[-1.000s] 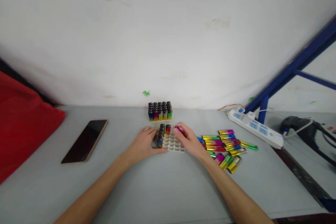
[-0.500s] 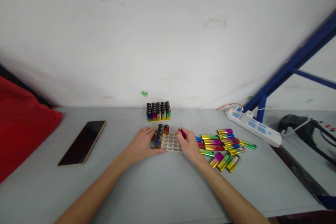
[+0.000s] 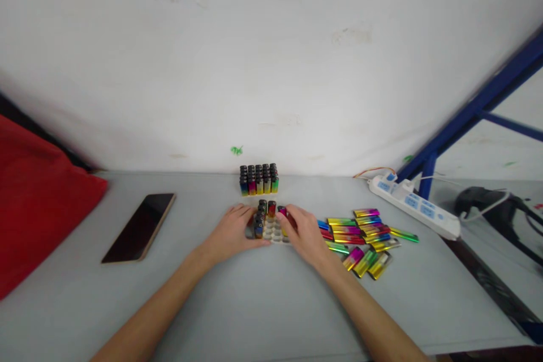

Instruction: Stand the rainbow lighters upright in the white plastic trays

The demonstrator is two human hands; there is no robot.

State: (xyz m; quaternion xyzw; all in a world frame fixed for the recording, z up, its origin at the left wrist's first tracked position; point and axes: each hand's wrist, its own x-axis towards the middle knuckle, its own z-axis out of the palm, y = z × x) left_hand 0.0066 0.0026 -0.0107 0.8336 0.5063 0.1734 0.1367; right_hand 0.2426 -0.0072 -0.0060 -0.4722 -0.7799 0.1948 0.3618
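A pale tray [image 3: 272,233] with rows of round-edged cells lies in front of me. My left hand [image 3: 231,231] is curled around its left end, thumb along the front edge and fingers at the far side. Several lighters [image 3: 258,226] with black tops stand upright in the tray's left column, and a red lighter [image 3: 272,209] stands in the back row beside them. Between the thumb and fingers of my right hand [image 3: 304,233] is a magenta and yellow lighter [image 3: 282,211], upright at the back row, right of the red one. Its lower end is partly hidden.
Behind the tray, near the wall, stands a block of upright lighters [image 3: 259,184]. Loose metallic lighters [image 3: 365,237] lie scattered to the right. A phone [image 3: 139,228] lies at left near a red cloth [image 3: 38,203]. A white power strip [image 3: 413,206] is at far right.
My right hand has moved left and tilted the magenta lighter upright at the tray's back row. My left hand stays at the tray's left end. The view has shifted slightly.
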